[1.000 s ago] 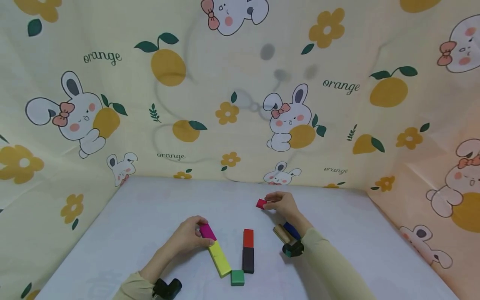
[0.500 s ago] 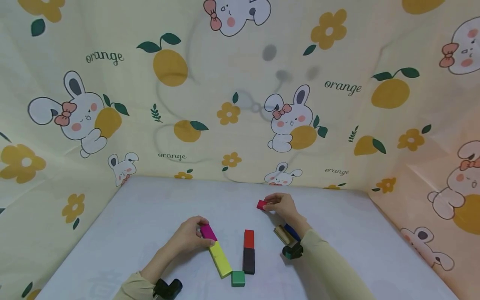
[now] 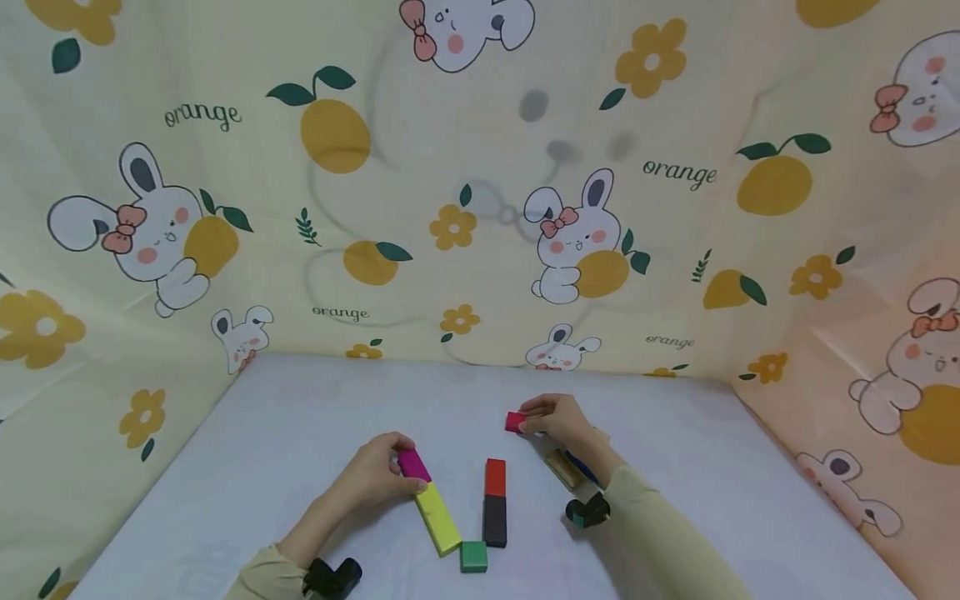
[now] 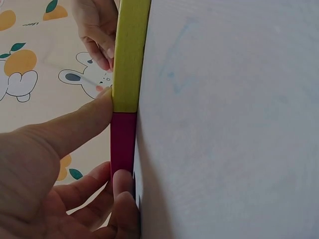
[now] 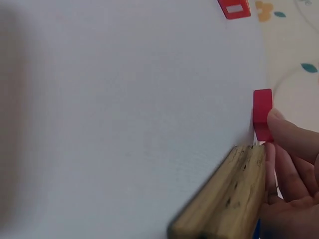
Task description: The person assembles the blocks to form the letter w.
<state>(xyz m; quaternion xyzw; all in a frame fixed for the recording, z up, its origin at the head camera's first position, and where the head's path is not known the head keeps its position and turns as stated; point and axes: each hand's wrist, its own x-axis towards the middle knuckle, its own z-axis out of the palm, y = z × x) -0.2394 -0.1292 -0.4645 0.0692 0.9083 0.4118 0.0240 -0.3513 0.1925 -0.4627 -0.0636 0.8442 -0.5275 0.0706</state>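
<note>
My left hand (image 3: 377,471) grips a magenta block (image 3: 415,465) between thumb and fingers. That block stands end to end with a yellow block (image 3: 438,518), and the left wrist view shows my thumb at their seam. Farther back on the right, my right hand (image 3: 561,419) pinches a small red block (image 3: 513,422) close over the table; in the right wrist view the thumb lies along its side. Between the hands, an orange-red block (image 3: 496,477) and a black block (image 3: 496,522) form a straight line. A green block (image 3: 473,557) sits at the near ends of both rows.
Under my right forearm lie a bare wooden block (image 3: 564,469) and a blue block (image 3: 583,467), partly covered by the wrist. A patterned cloth (image 3: 465,267) with rabbits and oranges rises behind and beside the white table (image 3: 337,392).
My right hand has moved slightly left and nearer with the red block. The left hand and the row beside it stay in place.
</note>
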